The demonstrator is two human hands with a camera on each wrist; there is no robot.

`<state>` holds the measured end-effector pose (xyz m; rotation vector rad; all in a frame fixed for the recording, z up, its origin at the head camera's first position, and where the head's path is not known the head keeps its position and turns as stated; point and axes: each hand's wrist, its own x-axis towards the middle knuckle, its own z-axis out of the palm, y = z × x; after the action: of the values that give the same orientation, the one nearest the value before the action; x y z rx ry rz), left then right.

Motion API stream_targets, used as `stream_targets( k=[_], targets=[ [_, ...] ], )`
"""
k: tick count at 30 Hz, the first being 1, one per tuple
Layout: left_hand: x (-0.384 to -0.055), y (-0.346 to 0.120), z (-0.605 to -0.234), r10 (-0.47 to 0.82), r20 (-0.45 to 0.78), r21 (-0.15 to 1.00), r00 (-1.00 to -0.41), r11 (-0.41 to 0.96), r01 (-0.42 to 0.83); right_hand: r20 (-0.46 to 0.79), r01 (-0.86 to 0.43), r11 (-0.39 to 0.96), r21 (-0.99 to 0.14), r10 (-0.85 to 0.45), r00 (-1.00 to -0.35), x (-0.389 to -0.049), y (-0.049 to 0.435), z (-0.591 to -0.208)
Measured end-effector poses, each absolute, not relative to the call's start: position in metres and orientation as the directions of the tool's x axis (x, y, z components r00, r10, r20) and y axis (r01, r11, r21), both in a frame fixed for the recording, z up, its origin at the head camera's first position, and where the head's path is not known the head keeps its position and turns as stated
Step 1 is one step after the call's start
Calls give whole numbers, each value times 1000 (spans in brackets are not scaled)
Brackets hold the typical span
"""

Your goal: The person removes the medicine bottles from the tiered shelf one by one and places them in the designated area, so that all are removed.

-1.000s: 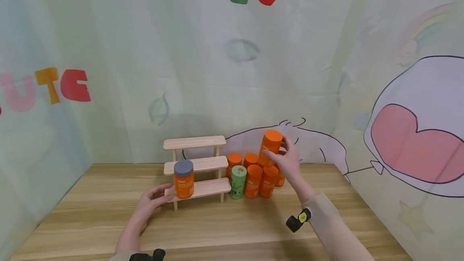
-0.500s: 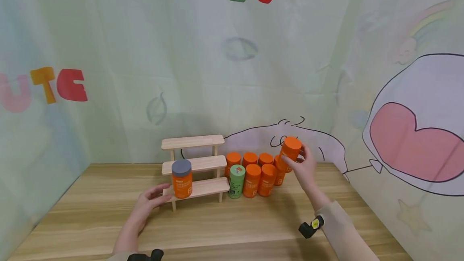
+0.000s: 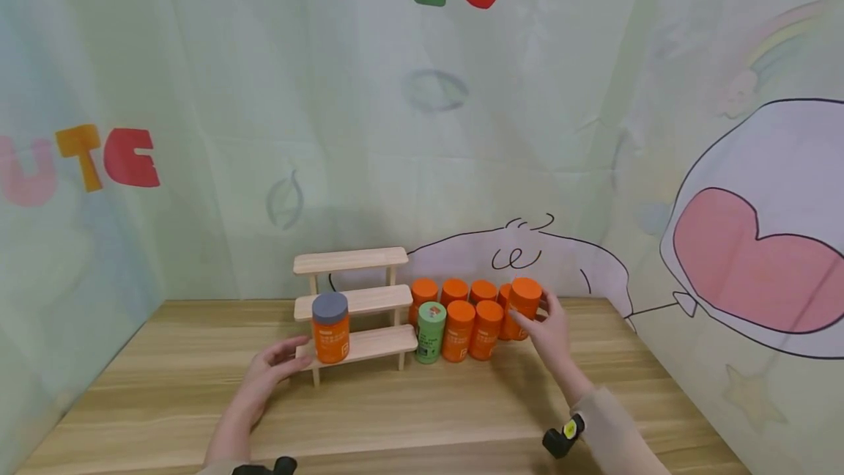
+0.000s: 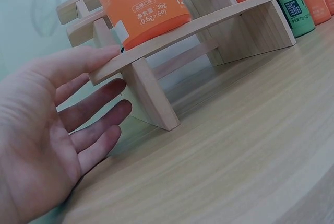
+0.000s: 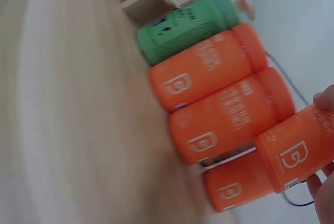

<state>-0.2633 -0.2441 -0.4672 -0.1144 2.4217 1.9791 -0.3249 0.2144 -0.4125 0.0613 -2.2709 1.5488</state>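
My right hand [image 3: 552,328] grips an orange bottle [image 3: 525,297] with an orange cap, thumb and fingers round its sides. In the right wrist view this bottle [image 5: 297,151] is tilted and overlaps another orange bottle behind it. Its base is off the table there. My left hand [image 3: 270,372] holds the left end of a three-tier wooden stand [image 3: 382,343]. The left wrist view shows the thumb [image 4: 99,57] on top of the lowest tier and the other fingers below, by the leg. On that tier stands an orange bottle with a grey cap [image 3: 331,328], close to the thumb.
A green bottle [image 3: 431,332] stands right of the stand. Beside it are orange bottles in front [image 3: 458,330], with several more in a row behind [image 3: 455,290]. A printed curtain [image 3: 356,167] hangs behind the wooden table [image 3: 369,416].
My right hand has carried the orange bottle right, then lowered it toward the right end of the back row. The left hand and the stand have stayed in place.
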Motion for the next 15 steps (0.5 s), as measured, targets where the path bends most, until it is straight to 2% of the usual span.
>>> stream_targets(
  k=[15],
  targets=[
    [-261,-244,-468,-52,-49,978,-997,200,-59,343,-256,360,-897,201,-918,-319,209,-452]
  ],
)
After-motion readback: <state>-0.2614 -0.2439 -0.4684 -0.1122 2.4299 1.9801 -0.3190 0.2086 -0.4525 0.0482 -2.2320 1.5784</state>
